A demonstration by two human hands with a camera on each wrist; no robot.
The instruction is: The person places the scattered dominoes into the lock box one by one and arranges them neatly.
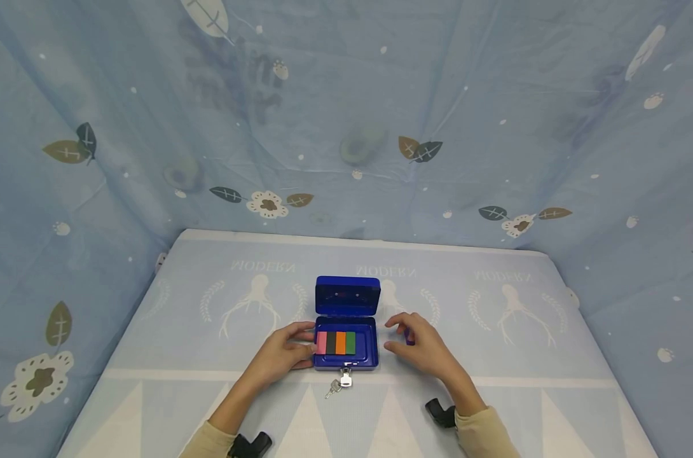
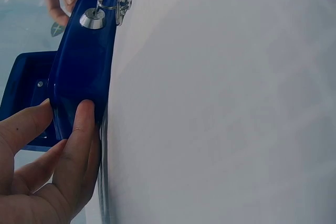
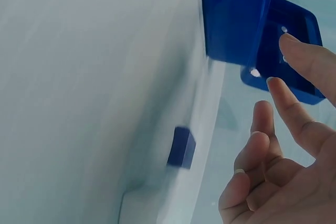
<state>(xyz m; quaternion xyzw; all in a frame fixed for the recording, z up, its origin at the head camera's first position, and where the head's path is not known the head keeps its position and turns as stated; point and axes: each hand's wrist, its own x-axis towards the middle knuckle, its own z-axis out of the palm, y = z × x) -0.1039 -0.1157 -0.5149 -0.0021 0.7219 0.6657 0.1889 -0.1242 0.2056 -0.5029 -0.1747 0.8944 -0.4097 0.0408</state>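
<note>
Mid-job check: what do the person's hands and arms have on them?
Both arms wear beige sleeves that end short of the wrists, with a dark, black device at each. The left hand and right hand show no gloves or rings.

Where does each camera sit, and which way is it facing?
Head: worn on the head, looking forward and down at the open blue box; left hand, right hand and sleeves show.
Left wrist: on that wrist, looking at the box's lock; left hand large, part of the right beyond.
Right wrist: on that wrist, looking towards the box and a purple block; only the right hand shows.
Both wrist views share the box and raised lid.
</note>
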